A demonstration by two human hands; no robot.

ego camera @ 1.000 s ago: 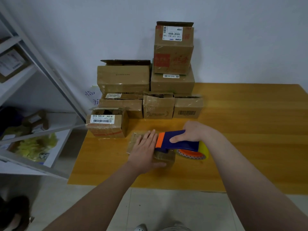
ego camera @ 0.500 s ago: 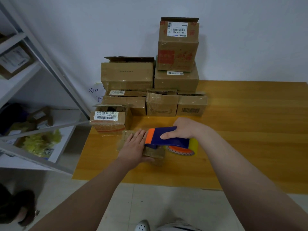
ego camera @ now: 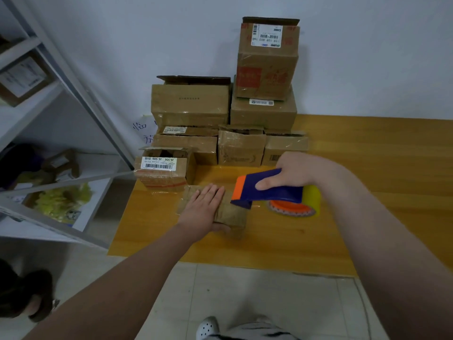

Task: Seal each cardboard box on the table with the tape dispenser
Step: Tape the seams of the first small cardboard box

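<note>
A small flat cardboard box [ego camera: 232, 213] lies near the front left of the wooden table [ego camera: 367, 192]. My left hand [ego camera: 204, 209] lies flat on its top with straight fingers, thumb at the near side. My right hand [ego camera: 291, 173] grips the blue and orange tape dispenser [ego camera: 269, 190] by its handle. The dispenser's orange front end sits over the box's right end, and its yellow tape roll [ego camera: 311, 200] hangs just right of the box.
Several cardboard boxes are stacked against the wall at the table's back left, the tallest box [ego camera: 268, 60] on top. An open labelled box [ego camera: 163, 169] stands just behind the small one. A metal shelf rack [ego camera: 61, 133] stands left of the table.
The dispenser has shifted slightly along the box top in my right hand. My left hand stays pressed on the box. The head view has tilted a little.
</note>
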